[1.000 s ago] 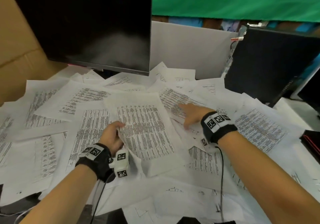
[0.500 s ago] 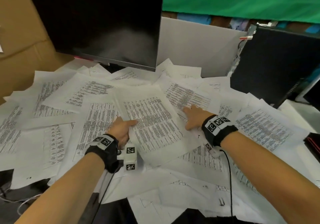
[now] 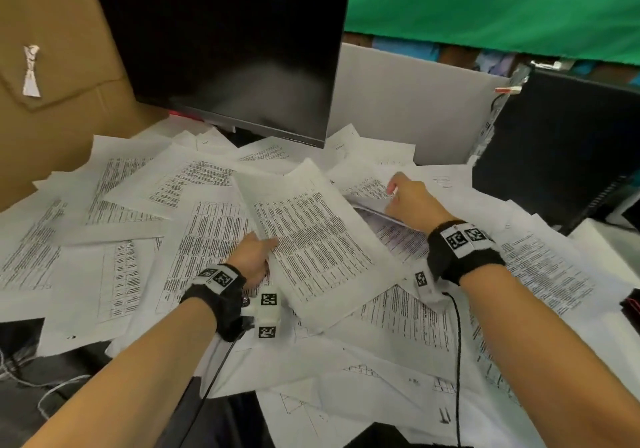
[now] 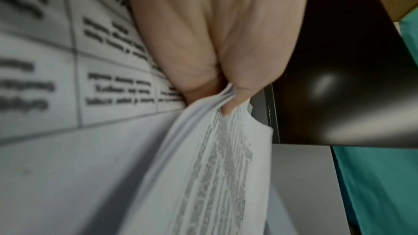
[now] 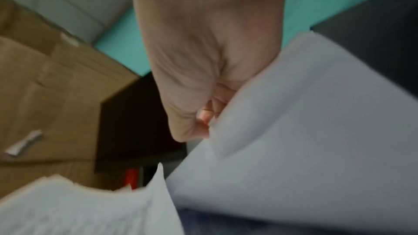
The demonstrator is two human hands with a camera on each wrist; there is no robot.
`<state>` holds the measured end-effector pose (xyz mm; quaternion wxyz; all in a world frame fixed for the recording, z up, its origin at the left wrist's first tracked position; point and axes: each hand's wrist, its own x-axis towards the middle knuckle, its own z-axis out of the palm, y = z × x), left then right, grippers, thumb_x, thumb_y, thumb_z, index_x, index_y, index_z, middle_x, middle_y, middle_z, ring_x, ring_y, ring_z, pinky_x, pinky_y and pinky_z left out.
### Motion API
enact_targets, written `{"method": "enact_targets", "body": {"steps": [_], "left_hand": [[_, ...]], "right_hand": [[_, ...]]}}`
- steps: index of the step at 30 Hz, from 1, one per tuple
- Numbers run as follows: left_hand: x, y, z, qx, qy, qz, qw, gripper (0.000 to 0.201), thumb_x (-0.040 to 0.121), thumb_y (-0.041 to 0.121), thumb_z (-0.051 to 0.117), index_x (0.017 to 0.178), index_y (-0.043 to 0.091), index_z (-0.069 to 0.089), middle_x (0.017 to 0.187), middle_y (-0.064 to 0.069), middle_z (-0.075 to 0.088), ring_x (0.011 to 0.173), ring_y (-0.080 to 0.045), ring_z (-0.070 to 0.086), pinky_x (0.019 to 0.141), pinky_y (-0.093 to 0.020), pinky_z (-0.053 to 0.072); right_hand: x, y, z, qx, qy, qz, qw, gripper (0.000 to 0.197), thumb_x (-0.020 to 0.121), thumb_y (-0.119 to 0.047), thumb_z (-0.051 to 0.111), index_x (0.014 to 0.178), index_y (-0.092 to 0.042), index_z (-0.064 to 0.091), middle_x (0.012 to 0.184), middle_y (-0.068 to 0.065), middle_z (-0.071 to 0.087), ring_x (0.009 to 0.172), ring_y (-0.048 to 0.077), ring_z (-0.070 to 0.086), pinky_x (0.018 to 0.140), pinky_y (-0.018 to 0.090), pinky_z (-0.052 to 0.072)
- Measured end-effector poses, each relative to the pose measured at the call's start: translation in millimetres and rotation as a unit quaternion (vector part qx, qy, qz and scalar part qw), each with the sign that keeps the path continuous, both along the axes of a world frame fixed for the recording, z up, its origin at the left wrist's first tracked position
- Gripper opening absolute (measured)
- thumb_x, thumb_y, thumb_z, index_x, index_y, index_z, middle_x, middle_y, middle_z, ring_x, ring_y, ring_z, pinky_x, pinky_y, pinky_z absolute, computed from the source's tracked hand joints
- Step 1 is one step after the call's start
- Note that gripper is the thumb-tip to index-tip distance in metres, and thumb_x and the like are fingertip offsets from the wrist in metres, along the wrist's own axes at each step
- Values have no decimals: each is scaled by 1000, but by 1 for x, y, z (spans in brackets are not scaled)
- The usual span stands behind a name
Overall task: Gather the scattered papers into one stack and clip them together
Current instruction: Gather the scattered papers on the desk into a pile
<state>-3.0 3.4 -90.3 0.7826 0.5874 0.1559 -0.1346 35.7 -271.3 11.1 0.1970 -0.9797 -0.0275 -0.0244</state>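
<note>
Early going: left hand [image 3: 252, 257] pinches a thin stack [image 3: 311, 236], right hand [image 3: 412, 201] grips another sheet [image 3: 372, 188] at two o'clock; papers [image 3: 114, 239] everywhere, nothing clipped.

Your right hand [image 3: 414, 200] was lying flat on the white printed papers. Now it has moved farther back, curled up, and it pinches the edge of one white sheet [image 5: 305, 122] and lifts it. Your left hand [image 3: 252, 257] has raised its thin bundle of printed pages [image 3: 311, 233], so the far end tips up.
</note>
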Motion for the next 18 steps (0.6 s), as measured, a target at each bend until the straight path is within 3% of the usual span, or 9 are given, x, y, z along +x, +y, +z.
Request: {"method": "enact_targets", "body": {"steps": [2, 4, 7, 9, 11, 13, 15, 17, 18], "left_hand": [[1, 2, 1, 4, -4, -15, 1000, 14, 94, -6, 47, 108, -2, 47, 102, -19, 60, 84, -30, 62, 78, -44, 54], [-1, 3, 3, 4, -4, -29, 1000, 13, 92, -10, 46, 101, -1, 48, 103, -22, 57, 85, -32, 61, 80, -47, 53], [0, 3, 1, -17, -10, -33, 999, 17, 90, -13, 38, 99, -4, 49, 98, -22, 55, 82, -28, 64, 67, -38, 59], [0, 2, 2, -59, -20, -26, 998, 21, 94, -1, 35, 101, -6, 54, 97, -16, 56, 89, -21, 63, 75, -36, 58], [-2, 3, 6, -141, -40, -31, 989, 37, 101, 29, 33, 106, 5, 61, 98, -14, 66, 91, -22, 65, 74, -33, 57], [-5, 3, 11, -132, -42, -47, 989, 51, 99, 50, 32, 119, 13, 60, 105, -12, 70, 97, -24, 67, 79, -36, 53], [-7, -2, 11, -20, -44, -72, 996, 42, 96, 35, 50, 126, 6, 54, 112, -22, 65, 97, -31, 65, 77, -40, 53], [-3, -3, 4, 110, -33, -60, 992, 42, 91, 11, 60, 129, -1, 47, 111, -26, 61, 94, -33, 62, 76, -42, 54], [-1, -1, 3, 124, -18, -50, 991, 44, 90, 9, 60, 130, -1, 44, 111, -22, 60, 96, -33, 61, 81, -44, 53]], "right_hand": [[-14, 20, 21, 19, -36, 44, 998, 25, 88, -8, 60, 106, -16, 45, 82, 6, 58, 71, 23, 55, 60, 29, 41], [-33, 50, 26, 17, -18, 125, 992, 30, 87, -4, 61, 106, -20, 44, 77, 0, 57, 67, 16, 53, 58, 28, 41], [-57, 93, -1, 26, 10, 248, 968, 30, 88, -1, 58, 107, -20, 45, 73, 0, 54, 62, 9, 50, 60, 31, 47], [-69, 113, -28, 82, 53, 279, 955, 30, 87, -1, 59, 106, -19, 45, 72, -2, 53, 61, 9, 50, 62, 29, 47], [-74, 125, -49, 150, 115, 272, 944, 31, 87, -2, 62, 110, -15, 47, 76, -1, 58, 65, 10, 54, 68, 29, 49], [-74, 126, -55, 202, 183, 254, 928, 32, 90, -12, 65, 117, -16, 49, 89, 3, 70, 80, 12, 65, 83, 32, 52], [-67, 112, -51, 247, 215, 213, 920, 33, 93, -28, 65, 122, -22, 51, 113, 3, 71, 105, 15, 66, 96, 35, 49], [-55, 84, -46, 251, 155, 121, 948, 45, 95, -37, 61, 134, -21, 47, 137, 5, 56, 127, 20, 53, 103, 37, 43], [-49, 68, -46, 232, 111, 45, 965, 57, 93, -40, 62, 142, -18, 41, 147, 8, 45, 135, 23, 44, 107, 39, 39]]}}
